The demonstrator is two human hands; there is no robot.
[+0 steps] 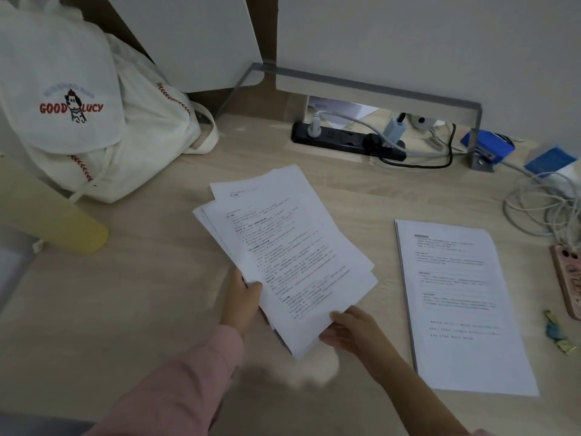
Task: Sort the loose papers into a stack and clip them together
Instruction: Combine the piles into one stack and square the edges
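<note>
At the centre of the frame we hold the fanned loose papers [283, 247], left hand [243, 297] pinching their left edge and right hand [349, 328] pinching the lower corner, probably to square them before joining the flat pile [462, 303] at right.

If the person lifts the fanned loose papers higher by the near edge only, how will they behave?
The loose papers are thin sheets, so the far end will probably droop. They are fanned out of line, so sheets may slide apart unless the left hand and right hand pinch firmly.
</note>
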